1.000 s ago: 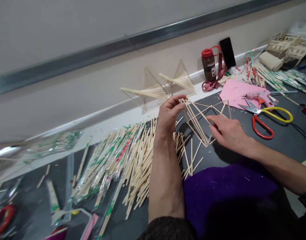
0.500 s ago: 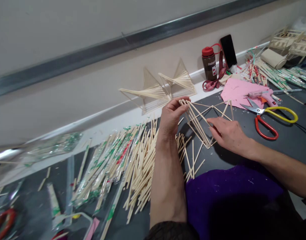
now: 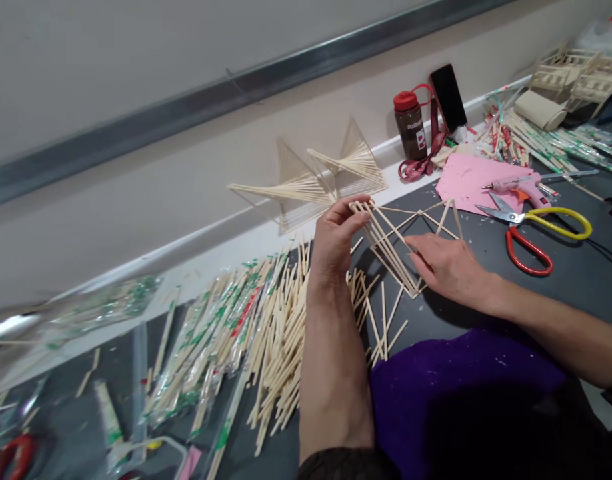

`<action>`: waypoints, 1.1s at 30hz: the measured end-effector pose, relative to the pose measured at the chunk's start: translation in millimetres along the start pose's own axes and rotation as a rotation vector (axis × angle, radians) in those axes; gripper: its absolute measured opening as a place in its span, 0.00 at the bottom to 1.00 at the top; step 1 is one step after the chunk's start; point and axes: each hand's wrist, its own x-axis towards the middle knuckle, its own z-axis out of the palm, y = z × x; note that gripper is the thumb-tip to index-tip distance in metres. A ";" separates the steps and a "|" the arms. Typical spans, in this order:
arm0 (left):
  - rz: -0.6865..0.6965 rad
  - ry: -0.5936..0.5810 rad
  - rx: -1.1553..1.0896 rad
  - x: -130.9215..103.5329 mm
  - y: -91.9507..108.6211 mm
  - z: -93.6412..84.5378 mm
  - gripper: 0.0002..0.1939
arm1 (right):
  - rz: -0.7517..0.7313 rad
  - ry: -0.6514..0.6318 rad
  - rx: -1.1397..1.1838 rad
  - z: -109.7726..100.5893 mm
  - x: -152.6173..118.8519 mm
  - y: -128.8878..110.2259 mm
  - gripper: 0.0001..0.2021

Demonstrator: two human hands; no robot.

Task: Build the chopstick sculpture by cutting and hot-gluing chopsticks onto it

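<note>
A frame of thin wooden sticks (image 3: 392, 255) stands on the dark table in front of me, several sticks fanned side by side on its left part. My left hand (image 3: 339, 233) is closed around the top corner of this frame, thumb and fingers pinching the stick ends. With bent fingers, my right hand (image 3: 443, 263) grips one slanting stick of the frame at its right end. The frame's far part reaches behind my right hand. Just left of my left forearm lies a heap of loose wooden sticks (image 3: 281, 347).
Against the wall lean finished-looking stick frames (image 3: 306, 190). At right are scissors (image 3: 523, 220), a pink glue gun (image 3: 529, 189) on pink foam (image 3: 459, 180), a bottle (image 3: 411, 130) and a phone (image 3: 449, 99). Wrapped chopsticks (image 3: 206, 333) lie at left.
The whole view has shifted slightly, so things appear a little further left. Both hands keep the same hold on the stick frame.
</note>
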 end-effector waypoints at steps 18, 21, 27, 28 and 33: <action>-0.003 -0.001 0.017 0.5 1.8 1.0 0.12 | 0.035 -0.087 -0.012 -1.0 1.4 -3.0 0.17; 0.007 0.002 0.041 0.4 2.3 2.0 0.13 | 0.035 -0.086 -0.031 -2.1 1.9 -2.4 0.16; 0.017 -0.011 0.032 0.5 2.2 3.4 0.14 | 0.024 -0.052 -0.075 1.2 2.1 -0.7 0.15; 0.016 -0.011 0.031 0.3 1.9 3.5 0.13 | 0.027 -0.047 -0.079 2.2 2.1 -0.6 0.15; 0.013 -0.022 0.011 1.6 2.3 2.8 0.16 | 0.021 0.055 -0.019 5.6 0.2 0.8 0.16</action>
